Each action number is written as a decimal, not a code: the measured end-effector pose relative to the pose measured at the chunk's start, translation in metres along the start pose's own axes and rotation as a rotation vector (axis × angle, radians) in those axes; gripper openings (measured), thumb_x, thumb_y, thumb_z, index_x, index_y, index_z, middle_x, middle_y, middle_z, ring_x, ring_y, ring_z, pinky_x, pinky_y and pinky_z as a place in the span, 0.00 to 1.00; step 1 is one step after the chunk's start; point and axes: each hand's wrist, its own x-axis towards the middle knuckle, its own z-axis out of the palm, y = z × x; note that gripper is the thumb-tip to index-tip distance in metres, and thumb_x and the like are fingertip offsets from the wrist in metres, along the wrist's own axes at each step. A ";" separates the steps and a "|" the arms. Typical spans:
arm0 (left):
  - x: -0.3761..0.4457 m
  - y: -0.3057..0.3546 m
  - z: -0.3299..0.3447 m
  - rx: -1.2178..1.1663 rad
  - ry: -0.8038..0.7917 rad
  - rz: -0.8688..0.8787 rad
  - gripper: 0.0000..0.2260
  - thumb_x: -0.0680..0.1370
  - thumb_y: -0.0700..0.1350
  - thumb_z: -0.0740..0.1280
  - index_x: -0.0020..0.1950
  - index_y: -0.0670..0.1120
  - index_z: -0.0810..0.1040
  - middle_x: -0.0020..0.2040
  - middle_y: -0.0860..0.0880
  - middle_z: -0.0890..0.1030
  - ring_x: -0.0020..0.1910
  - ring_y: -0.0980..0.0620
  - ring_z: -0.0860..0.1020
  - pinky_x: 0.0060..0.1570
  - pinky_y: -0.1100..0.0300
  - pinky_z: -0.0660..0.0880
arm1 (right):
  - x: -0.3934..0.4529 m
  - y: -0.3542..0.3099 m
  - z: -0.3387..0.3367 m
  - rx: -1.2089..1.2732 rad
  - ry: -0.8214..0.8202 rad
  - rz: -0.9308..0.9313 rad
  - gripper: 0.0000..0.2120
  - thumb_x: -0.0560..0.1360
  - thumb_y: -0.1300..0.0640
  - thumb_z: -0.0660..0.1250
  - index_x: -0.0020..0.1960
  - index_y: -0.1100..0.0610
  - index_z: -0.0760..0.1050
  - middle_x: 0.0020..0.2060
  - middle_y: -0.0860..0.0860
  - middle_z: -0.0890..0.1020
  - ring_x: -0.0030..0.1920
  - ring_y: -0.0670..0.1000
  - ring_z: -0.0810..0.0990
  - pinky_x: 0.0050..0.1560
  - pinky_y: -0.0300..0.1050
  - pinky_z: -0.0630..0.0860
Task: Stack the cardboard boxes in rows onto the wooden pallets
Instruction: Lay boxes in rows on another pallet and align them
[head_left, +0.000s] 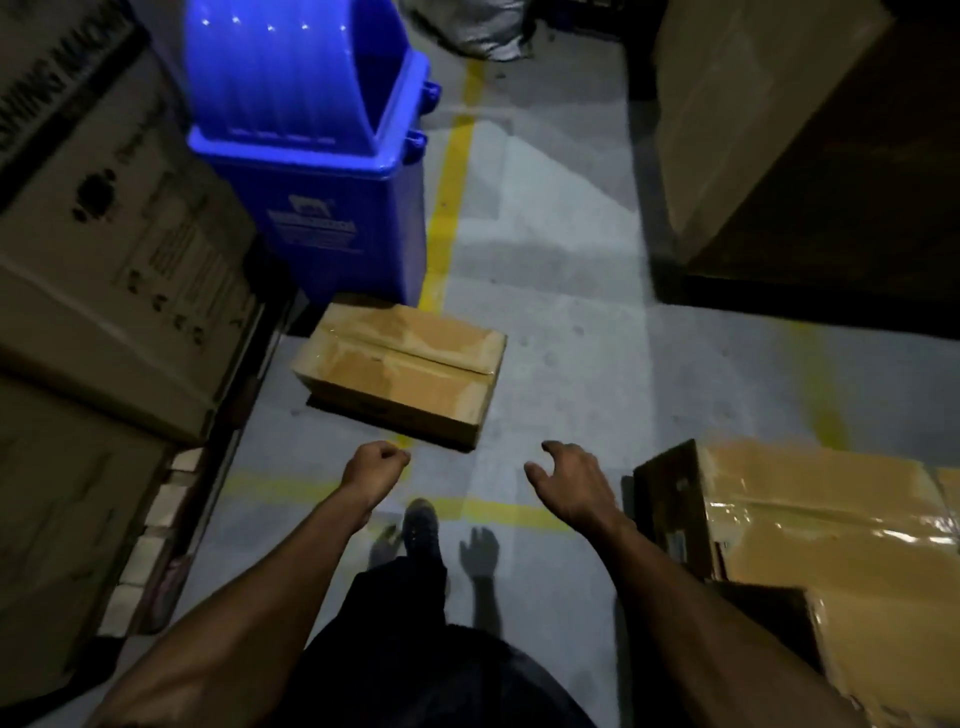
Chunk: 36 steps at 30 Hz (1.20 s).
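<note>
1. Target: a taped cardboard box (402, 371) lies flat on the concrete floor (571, 332), just near of the blue bin (317, 171).
2. Left hand (376, 465): fingers curled, empty.
3. Right hand (569, 480): fingers spread, empty, apparently ready for lifting.
4. Stacked cartons (104, 270) stand left; more boxes (810, 525) right.

Tall brown cardboard carton (57, 78), top left: large dark block capitals run along its upper face, cut by the frame edge and blurred; no word reads whole.
Printed brown cardboard carton (140, 270) below it: dark symbols and small print, too blurred to read.
Blue plastic lidded bin (317, 208): pale emblem and lines of lettering on its front, illegible.
</note>
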 end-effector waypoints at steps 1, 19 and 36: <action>0.014 0.003 -0.008 -0.087 0.012 -0.033 0.05 0.83 0.45 0.65 0.53 0.45 0.78 0.56 0.41 0.78 0.58 0.42 0.75 0.60 0.51 0.71 | 0.015 -0.012 -0.002 -0.013 -0.011 -0.010 0.28 0.80 0.43 0.62 0.75 0.57 0.68 0.71 0.57 0.73 0.72 0.60 0.68 0.70 0.53 0.68; 0.181 0.083 -0.118 -0.994 0.091 -0.361 0.27 0.84 0.52 0.62 0.75 0.35 0.67 0.75 0.32 0.65 0.58 0.36 0.79 0.56 0.54 0.77 | 0.238 -0.177 -0.070 0.068 -0.084 -0.029 0.28 0.80 0.44 0.64 0.75 0.58 0.68 0.72 0.58 0.73 0.72 0.59 0.71 0.70 0.51 0.69; 0.328 0.091 -0.008 -1.227 0.529 -0.573 0.27 0.82 0.57 0.63 0.78 0.46 0.65 0.77 0.45 0.67 0.75 0.44 0.67 0.72 0.48 0.66 | 0.538 -0.132 -0.017 -0.209 -0.483 -0.233 0.31 0.79 0.44 0.66 0.78 0.55 0.64 0.73 0.60 0.71 0.71 0.63 0.71 0.70 0.55 0.69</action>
